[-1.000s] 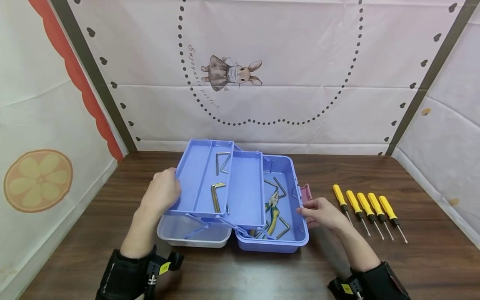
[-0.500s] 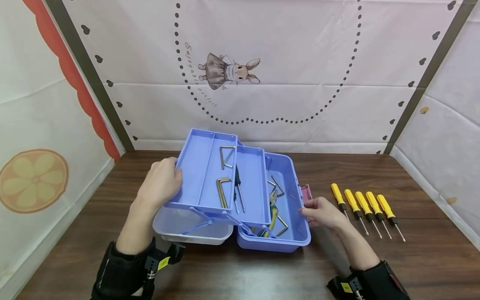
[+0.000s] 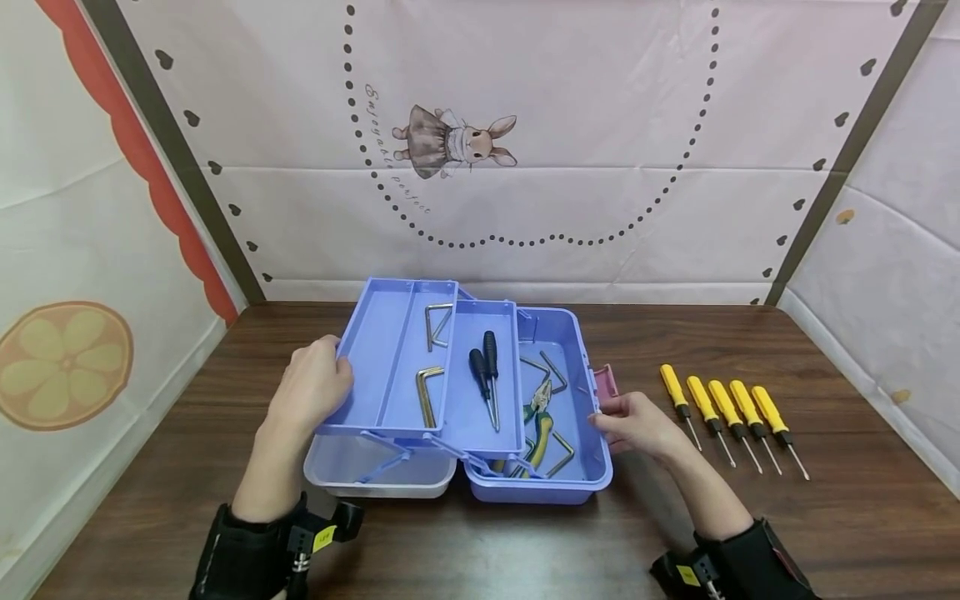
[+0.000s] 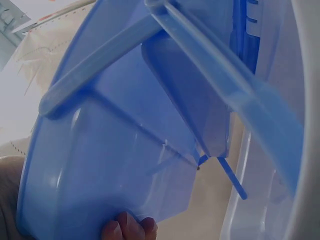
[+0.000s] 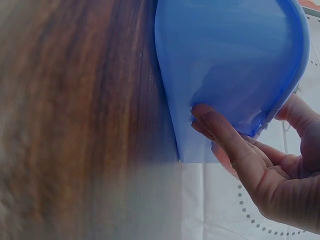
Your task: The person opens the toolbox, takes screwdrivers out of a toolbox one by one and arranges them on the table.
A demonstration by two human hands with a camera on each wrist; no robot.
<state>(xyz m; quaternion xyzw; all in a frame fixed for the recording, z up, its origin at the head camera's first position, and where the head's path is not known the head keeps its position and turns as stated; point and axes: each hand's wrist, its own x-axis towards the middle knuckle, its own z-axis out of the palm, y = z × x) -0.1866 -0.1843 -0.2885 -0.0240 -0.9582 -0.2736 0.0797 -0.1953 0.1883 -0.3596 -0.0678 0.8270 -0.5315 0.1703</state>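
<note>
A blue toolbox (image 3: 588, 467) stands open on the table, its two trays fanned out to the left. My left hand (image 3: 315, 385) grips the left edge of the upper tray (image 3: 386, 354), fingers curled beneath it in the left wrist view. That tray carries several hex keys (image 3: 427, 396). Two dark-handled screwdrivers (image 3: 486, 375) lie in the lower tray (image 3: 465, 333). My right hand (image 3: 637, 423) holds the box's right wall, thumb at the rim and fingers against the outside (image 5: 220, 125). Green-and-yellow pliers (image 3: 542, 425) and more hex keys (image 3: 558, 371) lie in the box's bottom.
Several yellow-handled screwdrivers (image 3: 738, 412) lie in a row on the wooden table (image 3: 570, 550), right of my right hand. A pink latch (image 3: 605, 382) sticks out from the box's right side. The translucent lid (image 3: 382, 471) lies under the upper tray. Printed cloth walls (image 3: 525, 100) enclose the table.
My left hand has raised the upper tray, then lowered it and drawn it left. The two dark screwdrivers, mostly hidden before, now show fully. My right hand keeps its hold on the box.
</note>
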